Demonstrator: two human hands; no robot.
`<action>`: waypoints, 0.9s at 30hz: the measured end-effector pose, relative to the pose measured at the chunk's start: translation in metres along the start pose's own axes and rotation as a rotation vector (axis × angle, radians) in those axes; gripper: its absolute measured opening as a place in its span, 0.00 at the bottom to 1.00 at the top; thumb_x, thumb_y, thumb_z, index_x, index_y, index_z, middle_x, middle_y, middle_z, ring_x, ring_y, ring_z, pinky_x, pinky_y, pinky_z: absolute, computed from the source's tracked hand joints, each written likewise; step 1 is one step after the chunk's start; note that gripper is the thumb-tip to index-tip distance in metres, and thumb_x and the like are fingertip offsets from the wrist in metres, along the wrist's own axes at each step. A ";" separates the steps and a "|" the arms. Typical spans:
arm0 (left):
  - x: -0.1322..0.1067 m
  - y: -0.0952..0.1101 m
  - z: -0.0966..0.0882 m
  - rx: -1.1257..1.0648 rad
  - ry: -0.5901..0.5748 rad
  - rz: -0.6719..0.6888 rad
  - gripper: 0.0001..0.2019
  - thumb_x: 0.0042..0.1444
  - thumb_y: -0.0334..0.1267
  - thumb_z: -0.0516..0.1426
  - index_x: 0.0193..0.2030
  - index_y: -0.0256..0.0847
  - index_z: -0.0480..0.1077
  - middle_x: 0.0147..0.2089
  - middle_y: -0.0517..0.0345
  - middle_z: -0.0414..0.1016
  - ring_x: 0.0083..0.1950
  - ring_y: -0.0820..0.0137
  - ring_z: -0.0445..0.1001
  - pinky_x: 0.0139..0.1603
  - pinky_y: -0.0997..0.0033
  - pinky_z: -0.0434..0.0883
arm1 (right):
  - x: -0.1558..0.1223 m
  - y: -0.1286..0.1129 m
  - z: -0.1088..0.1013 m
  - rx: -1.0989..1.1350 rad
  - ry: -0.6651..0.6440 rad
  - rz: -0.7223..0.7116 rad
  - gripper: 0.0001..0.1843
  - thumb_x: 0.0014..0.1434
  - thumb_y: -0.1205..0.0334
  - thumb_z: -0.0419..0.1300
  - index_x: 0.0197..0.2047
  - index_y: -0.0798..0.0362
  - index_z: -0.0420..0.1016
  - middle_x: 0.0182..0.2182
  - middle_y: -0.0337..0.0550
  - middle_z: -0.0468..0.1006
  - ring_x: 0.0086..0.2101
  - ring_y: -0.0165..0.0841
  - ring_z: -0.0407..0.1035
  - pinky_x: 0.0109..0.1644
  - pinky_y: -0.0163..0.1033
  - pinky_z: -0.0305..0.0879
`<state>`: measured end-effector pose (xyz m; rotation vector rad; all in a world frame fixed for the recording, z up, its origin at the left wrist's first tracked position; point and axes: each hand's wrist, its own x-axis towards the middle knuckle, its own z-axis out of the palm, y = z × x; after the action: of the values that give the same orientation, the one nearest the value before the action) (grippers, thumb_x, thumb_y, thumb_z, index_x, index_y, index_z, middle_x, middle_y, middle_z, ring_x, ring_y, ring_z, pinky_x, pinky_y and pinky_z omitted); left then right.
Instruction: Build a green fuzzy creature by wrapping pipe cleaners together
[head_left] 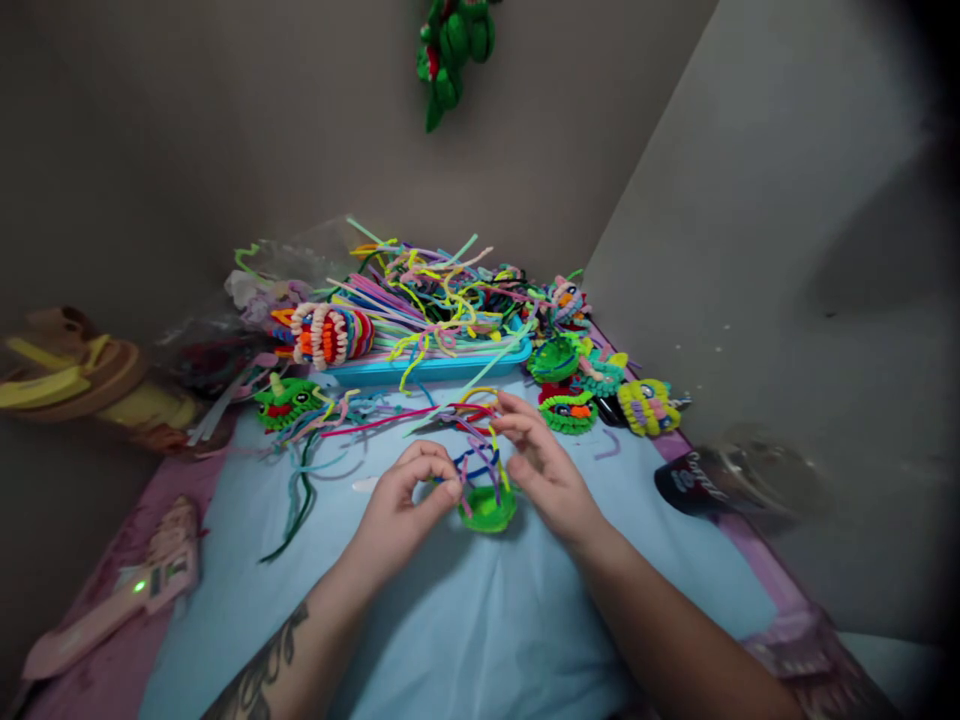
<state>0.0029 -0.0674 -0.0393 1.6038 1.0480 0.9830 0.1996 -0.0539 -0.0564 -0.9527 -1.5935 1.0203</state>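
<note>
Between my hands is a small pipe-cleaner piece with a bright green cup-shaped base [489, 512]. Purple, yellow and pink stems rise from it, and a dark blue pipe-cleaner ring [480, 461] circles them. My left hand [409, 500] is closed in a pinch at the left side of the piece, on a pipe cleaner beside the blue ring. My right hand [546, 462] is on the other side, thumb and fingers apart and slightly curved, close to the yellow stem. Whether its fingertips touch the stem is hard to make out.
Behind the hands, a blue tray [427, 372] overflows with pipe cleaners. Finished pipe-cleaner heads lie around it, including a green one [289, 402] and a yellow one [649, 407]. A pink glue gun [124, 600] rests at left, its light green. A coffee cup [690, 485] lies at right.
</note>
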 end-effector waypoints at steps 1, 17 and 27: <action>0.001 -0.002 -0.001 -0.068 -0.021 -0.027 0.09 0.57 0.38 0.56 0.28 0.39 0.70 0.36 0.57 0.64 0.41 0.68 0.67 0.45 0.68 0.65 | 0.001 0.001 -0.003 -0.014 -0.004 0.004 0.17 0.62 0.48 0.54 0.51 0.45 0.69 0.63 0.48 0.58 0.64 0.41 0.52 0.66 0.52 0.48; 0.003 -0.003 0.004 0.157 0.166 -0.048 0.09 0.53 0.39 0.56 0.25 0.39 0.72 0.36 0.53 0.72 0.42 0.64 0.71 0.47 0.64 0.65 | -0.001 -0.006 0.004 -0.321 -0.077 -0.109 0.05 0.58 0.66 0.57 0.32 0.51 0.73 0.61 0.48 0.57 0.62 0.41 0.52 0.65 0.51 0.49; 0.005 -0.007 0.010 0.003 0.224 -0.252 0.09 0.51 0.39 0.55 0.23 0.38 0.67 0.31 0.57 0.71 0.33 0.69 0.70 0.33 0.71 0.68 | 0.000 -0.003 0.008 -0.344 -0.084 -0.081 0.06 0.58 0.66 0.58 0.30 0.51 0.73 0.61 0.48 0.59 0.61 0.42 0.55 0.64 0.53 0.51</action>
<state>0.0123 -0.0643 -0.0480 1.3441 1.3683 1.0035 0.1913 -0.0561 -0.0544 -1.0742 -1.9021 0.7511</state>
